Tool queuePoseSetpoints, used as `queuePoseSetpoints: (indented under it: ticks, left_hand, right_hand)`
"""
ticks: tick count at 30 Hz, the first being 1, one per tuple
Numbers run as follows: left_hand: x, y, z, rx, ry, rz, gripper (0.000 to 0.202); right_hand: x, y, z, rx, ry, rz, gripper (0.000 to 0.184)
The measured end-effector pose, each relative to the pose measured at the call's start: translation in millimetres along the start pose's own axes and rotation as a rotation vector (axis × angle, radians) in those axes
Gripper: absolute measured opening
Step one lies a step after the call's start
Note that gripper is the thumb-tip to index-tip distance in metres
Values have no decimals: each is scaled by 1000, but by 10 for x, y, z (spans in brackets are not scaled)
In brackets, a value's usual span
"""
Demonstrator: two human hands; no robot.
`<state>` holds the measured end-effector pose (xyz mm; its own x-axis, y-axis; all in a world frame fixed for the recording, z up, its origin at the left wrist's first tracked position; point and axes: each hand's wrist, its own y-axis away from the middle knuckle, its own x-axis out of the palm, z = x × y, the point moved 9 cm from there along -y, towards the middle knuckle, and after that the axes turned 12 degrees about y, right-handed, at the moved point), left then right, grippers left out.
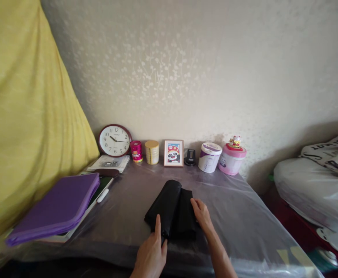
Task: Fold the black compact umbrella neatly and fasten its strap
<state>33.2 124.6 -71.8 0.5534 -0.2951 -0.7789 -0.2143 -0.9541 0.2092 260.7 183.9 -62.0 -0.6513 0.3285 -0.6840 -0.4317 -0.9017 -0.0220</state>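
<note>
A folded black piece of thin, slightly shiny material (167, 204), cloth or plastic, lies on the table in front of me. Its left part is a thick rounded fold, and a flatter flap extends to the right. My left hand (152, 251) grips the near edge of the thick fold, index finger stretched along its top and thumb at the near corner. At the flap's right edge, my right hand (201, 214) pinches the material with thumb and fingers. Some fingertips of both hands are hidden.
A purple folder (56, 204) lies on a board at the left, with a white marker (102, 195) beside it. Along the wall stand a clock (115, 140), a framed panda picture (173, 153) and several canisters (210, 157). A yellow curtain (27, 108) hangs at the left.
</note>
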Motion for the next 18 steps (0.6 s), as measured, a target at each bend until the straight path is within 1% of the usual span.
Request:
queuePoseSetpoints:
  ticks: [4,8,11,15,18]
  left_hand:
    - [-14,-24,-5,29,12,-11,64]
    - [-25,-20,10,19,52,-5,64]
    - [-31,-4,27,3,60,-6,64]
    - [-25,-9,51,5,76,-7,64]
    - [-17,-34,76,14,86,-14,64]
  right_hand:
    - [4,-59,75,-75,62,-95,38]
    - [16,-73,105,-134,54,-139,39]
    - [-20,-57,114,-157,-5,-139,40]
    - [-89,-37,114,-145,-67,-108,40]
    - [-125,-21,161,-137,-116,-91,42]
